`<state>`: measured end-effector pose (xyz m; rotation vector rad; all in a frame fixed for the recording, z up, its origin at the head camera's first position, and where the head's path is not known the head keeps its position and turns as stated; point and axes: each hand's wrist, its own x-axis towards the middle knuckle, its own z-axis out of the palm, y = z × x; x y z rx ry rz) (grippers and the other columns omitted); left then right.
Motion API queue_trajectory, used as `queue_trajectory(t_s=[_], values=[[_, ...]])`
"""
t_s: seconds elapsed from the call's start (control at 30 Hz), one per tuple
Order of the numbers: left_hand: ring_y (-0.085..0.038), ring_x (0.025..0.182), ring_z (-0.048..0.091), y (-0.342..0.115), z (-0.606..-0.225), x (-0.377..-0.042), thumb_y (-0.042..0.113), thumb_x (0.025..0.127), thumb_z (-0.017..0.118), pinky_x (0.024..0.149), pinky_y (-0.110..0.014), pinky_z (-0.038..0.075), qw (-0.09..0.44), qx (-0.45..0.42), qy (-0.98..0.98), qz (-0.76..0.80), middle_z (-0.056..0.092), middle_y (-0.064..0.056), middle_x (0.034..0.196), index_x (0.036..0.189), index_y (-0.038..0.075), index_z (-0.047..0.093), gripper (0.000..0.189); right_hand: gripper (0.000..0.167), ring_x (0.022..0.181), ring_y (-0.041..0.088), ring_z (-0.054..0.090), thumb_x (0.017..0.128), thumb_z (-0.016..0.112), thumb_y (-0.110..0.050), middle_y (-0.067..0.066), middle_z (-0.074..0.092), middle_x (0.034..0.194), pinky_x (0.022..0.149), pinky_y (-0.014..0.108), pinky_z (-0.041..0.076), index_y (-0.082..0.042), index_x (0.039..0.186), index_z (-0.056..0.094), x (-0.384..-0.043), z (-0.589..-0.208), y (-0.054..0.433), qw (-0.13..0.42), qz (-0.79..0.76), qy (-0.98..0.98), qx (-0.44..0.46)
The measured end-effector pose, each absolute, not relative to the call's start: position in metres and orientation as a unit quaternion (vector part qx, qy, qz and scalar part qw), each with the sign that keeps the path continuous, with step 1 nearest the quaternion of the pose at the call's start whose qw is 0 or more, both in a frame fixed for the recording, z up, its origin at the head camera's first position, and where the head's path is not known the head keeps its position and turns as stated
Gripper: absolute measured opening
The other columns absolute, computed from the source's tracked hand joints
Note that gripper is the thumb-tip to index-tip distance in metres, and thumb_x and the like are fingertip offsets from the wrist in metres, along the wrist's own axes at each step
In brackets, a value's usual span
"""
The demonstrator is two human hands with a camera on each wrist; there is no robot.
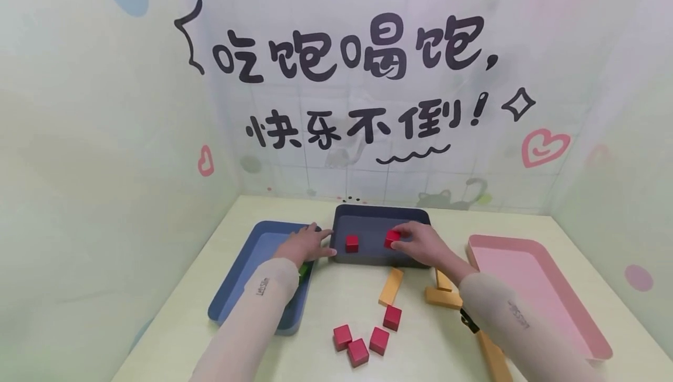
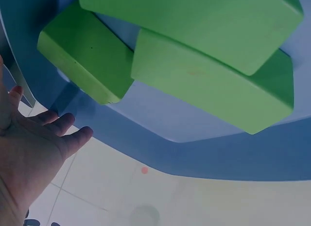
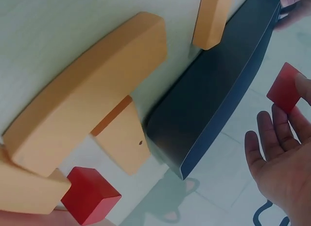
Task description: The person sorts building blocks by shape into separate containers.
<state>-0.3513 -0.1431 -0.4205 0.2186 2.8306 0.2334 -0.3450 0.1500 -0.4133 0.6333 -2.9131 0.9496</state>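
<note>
My right hand (image 1: 425, 244) pinches a red cube (image 1: 391, 239) between thumb and fingertips over the dark tray (image 1: 374, 225). The same held cube (image 3: 285, 87) shows at the right of the right wrist view. A second red cube (image 1: 351, 244) lies in the tray's left half. At that tray's left rim, my left hand (image 1: 304, 245) has its fingers extended, fingertips right at the rim. Its wrist crosses over the right side of the blue tray (image 1: 302, 303). Several green blocks (image 2: 214, 80) lie in the blue tray, mostly hidden by my forearm in the head view.
Several red cubes (image 1: 358, 352) lie on the table in front. Wooden blocks (image 1: 391, 287) are spread between the dark tray and my right forearm. A pink tray (image 1: 517, 271) stands at the right. A printed cloth wall (image 1: 336, 177) closes off the back.
</note>
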Motion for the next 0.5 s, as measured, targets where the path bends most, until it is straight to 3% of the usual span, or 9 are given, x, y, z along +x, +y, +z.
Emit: queue_trajectory(t_s=[0.37, 0.5], values=[[-0.044, 0.145, 0.023, -0.143, -0.421, -0.35, 0.055, 0.096, 0.058, 0.114, -0.06, 0.022, 0.145, 0.077, 0.983, 0.081, 0.022, -0.021, 0.16, 0.154, 0.025, 0.038, 0.068, 0.03, 0.084, 0.02, 0.058, 0.089, 0.074, -0.017, 0.006, 0.068, 0.098, 0.077, 0.037, 0.051, -0.004, 0.116, 0.072, -0.369, -0.423, 0.132, 0.0, 0.301, -0.934, 0.191], [-0.044, 0.145, 0.024, -0.143, -0.422, -0.35, 0.055, 0.096, 0.058, 0.114, -0.06, 0.022, 0.145, 0.074, 0.983, 0.08, 0.022, -0.021, 0.161, 0.154, 0.025, 0.039, 0.068, 0.031, 0.086, 0.021, 0.06, 0.089, 0.074, -0.017, 0.007, 0.069, 0.101, 0.081, 0.039, 0.052, -0.004, 0.117, 0.071, -0.374, -0.43, 0.125, -0.016, 0.298, -0.937, 0.179]])
